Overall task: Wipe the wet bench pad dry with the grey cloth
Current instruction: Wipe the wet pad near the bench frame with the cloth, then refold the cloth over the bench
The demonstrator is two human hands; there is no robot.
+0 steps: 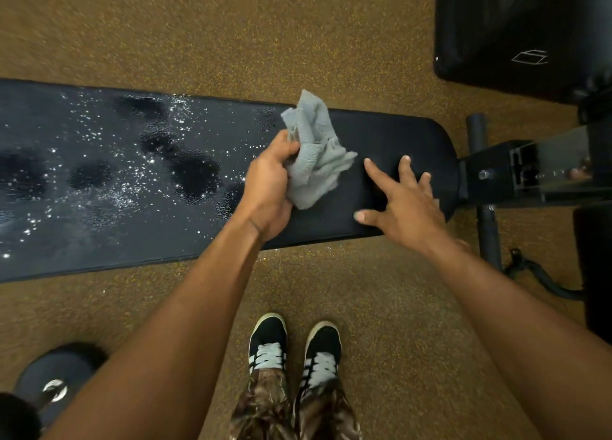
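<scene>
My left hand (268, 188): fist closed on the bunched grey cloth (314, 151), which sticks out beyond my knuckles.
My right hand (402, 204): fingers spread, holding nothing, just right of the cloth.
Bench pad (390, 134): under both hands; droplets lie left of my grip.

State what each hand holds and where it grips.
The left hand holds the grey cloth, bunched, by its left edge. The right hand holds nothing, fingers spread over the bench pad.

Grey cloth (316, 151), droplet-speckled black bench pad (132, 174), yellow-flecked brown floor (198, 35).
</scene>
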